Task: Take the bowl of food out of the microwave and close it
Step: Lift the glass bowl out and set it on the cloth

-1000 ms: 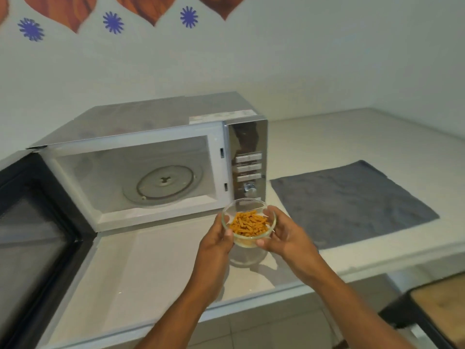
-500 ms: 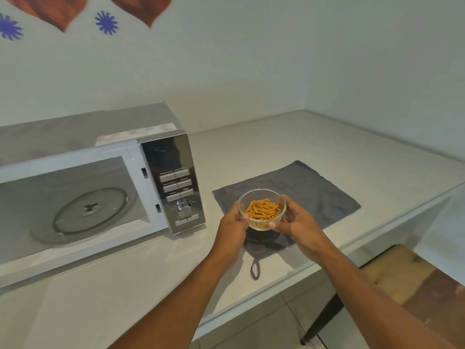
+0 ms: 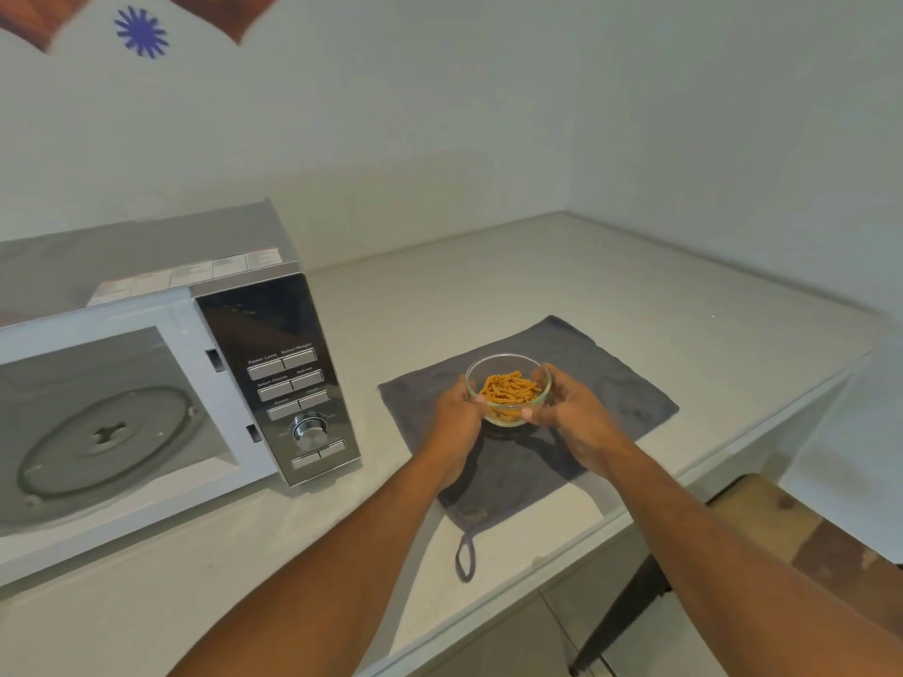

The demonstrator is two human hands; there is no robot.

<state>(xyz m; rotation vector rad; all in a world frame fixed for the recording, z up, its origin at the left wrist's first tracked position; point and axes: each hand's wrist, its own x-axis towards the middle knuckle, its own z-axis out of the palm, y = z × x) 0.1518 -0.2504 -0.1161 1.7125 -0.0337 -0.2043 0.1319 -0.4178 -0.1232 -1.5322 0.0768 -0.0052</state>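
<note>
A small clear glass bowl (image 3: 508, 390) filled with orange food sticks is held between both hands over the grey cloth (image 3: 611, 383). My left hand (image 3: 457, 408) grips its left side and my right hand (image 3: 567, 405) grips its right side. I cannot tell whether the bowl touches the cloth. The silver microwave (image 3: 273, 383) stands to the left with its cavity exposed; the glass turntable (image 3: 105, 434) inside is bare. Its door is out of frame to the left.
The pale counter (image 3: 537, 285) runs to a wall corner at the back right. Its front edge lies close below my forearms. A wooden stool with dark legs (image 3: 762, 520) stands on the floor at the lower right. The control panel faces me with buttons and a dial (image 3: 309, 429).
Both hands carried the bowl from in front of the microwave rightward to above the grey cloth. The view turned right, so the open door left the frame.
</note>
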